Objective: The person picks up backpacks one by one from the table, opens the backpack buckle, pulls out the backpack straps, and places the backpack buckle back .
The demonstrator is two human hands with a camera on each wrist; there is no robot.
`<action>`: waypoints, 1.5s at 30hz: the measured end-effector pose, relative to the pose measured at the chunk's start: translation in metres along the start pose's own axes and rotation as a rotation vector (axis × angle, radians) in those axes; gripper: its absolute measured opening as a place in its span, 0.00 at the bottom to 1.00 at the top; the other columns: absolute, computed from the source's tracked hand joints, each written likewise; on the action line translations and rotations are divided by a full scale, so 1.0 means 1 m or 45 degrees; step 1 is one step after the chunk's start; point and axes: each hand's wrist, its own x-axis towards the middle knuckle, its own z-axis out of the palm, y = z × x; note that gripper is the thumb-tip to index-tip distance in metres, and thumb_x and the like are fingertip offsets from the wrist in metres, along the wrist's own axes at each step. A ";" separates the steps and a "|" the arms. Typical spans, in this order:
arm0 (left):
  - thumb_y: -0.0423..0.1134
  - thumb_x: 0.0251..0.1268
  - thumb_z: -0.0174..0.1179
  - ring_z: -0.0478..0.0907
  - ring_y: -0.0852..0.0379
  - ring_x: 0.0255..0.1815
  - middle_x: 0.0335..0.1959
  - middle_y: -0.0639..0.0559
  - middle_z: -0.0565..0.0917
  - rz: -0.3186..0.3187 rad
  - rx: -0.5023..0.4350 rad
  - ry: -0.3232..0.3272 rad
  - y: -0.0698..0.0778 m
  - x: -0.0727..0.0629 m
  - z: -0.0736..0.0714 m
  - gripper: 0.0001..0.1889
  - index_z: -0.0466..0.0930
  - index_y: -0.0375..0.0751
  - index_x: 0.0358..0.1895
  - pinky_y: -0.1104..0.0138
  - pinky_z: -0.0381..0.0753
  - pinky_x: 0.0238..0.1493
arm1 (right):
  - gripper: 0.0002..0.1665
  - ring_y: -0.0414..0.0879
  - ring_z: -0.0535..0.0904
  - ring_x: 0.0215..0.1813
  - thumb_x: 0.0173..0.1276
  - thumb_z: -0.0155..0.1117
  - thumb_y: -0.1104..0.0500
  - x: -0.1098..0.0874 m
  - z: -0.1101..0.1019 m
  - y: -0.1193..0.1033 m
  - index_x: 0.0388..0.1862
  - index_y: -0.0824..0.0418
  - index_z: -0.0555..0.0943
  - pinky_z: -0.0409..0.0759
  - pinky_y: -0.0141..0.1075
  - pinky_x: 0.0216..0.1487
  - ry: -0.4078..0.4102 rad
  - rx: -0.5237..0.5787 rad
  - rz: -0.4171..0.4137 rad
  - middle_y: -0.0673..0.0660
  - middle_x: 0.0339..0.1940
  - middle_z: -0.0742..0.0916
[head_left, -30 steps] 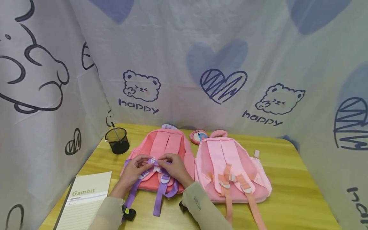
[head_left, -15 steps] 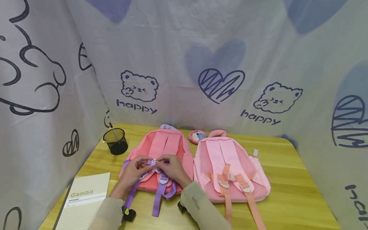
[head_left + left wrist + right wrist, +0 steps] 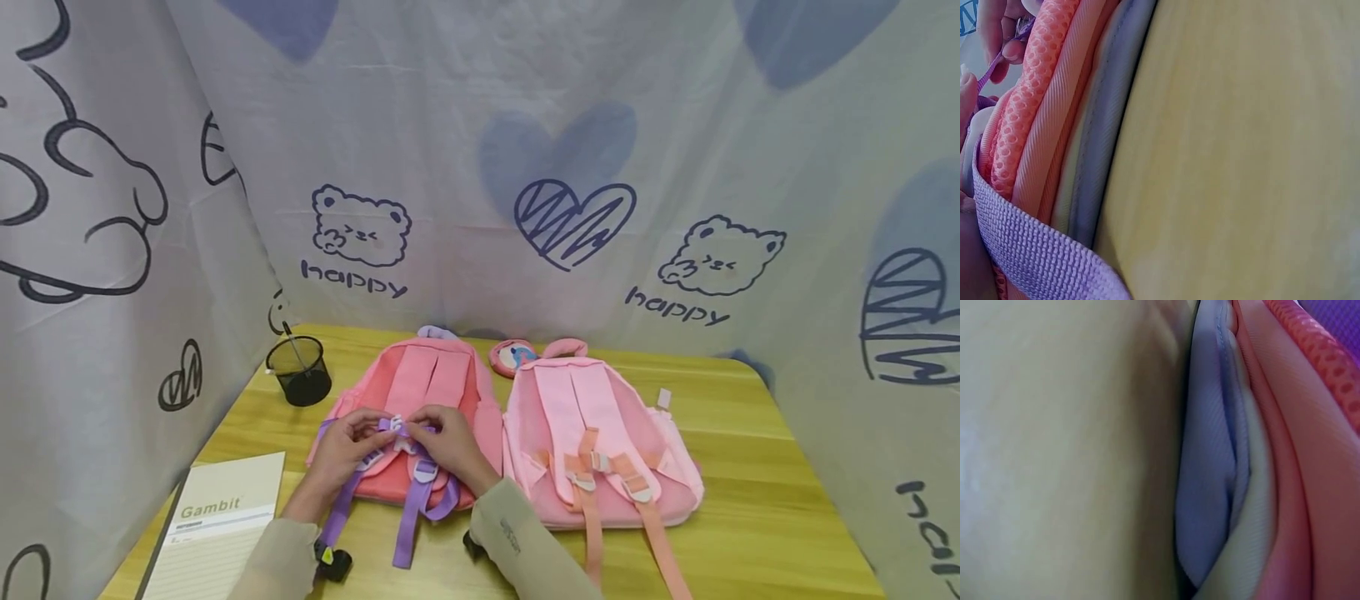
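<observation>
A coral-pink backpack (image 3: 467,377) lies with its shoulder straps up and its purple webbing toward me. Above its lower part, my left hand (image 3: 337,450) pinches a purple strap (image 3: 385,425) between thumb and fingertips. From the other side my right hand (image 3: 456,443) pinches the same short stretch of webbing. A white plastic buckle (image 3: 397,423) sits between the two sets of fingertips; whether its halves are joined is too small to tell. Below it another white piece (image 3: 405,445) shows. In the left wrist view, purple webbing (image 3: 1041,250) crosses the bag's edge. The right wrist view shows the bag's side (image 3: 1291,487), not the fingers.
A light-pink backpack (image 3: 536,408) with orange straps lies against the coral one on the right. Behind them is a round pink pouch-like item (image 3: 512,357). A black mesh pen holder (image 3: 306,385) and a notebook (image 3: 217,521) are at left. Patterned cloth (image 3: 450,250) encloses the table.
The view has shifted slightly, so everything sits a little farther left. Both hands keep their pinch at the strap, and the white buckle between them has turned a little.
</observation>
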 end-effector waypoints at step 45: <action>0.36 0.67 0.70 0.82 0.61 0.33 0.35 0.55 0.87 0.028 -0.027 -0.084 0.000 0.000 0.001 0.17 0.83 0.34 0.55 0.70 0.83 0.38 | 0.04 0.35 0.79 0.37 0.71 0.68 0.61 0.002 0.004 0.006 0.41 0.57 0.89 0.78 0.30 0.44 -0.015 0.000 0.000 0.52 0.36 0.90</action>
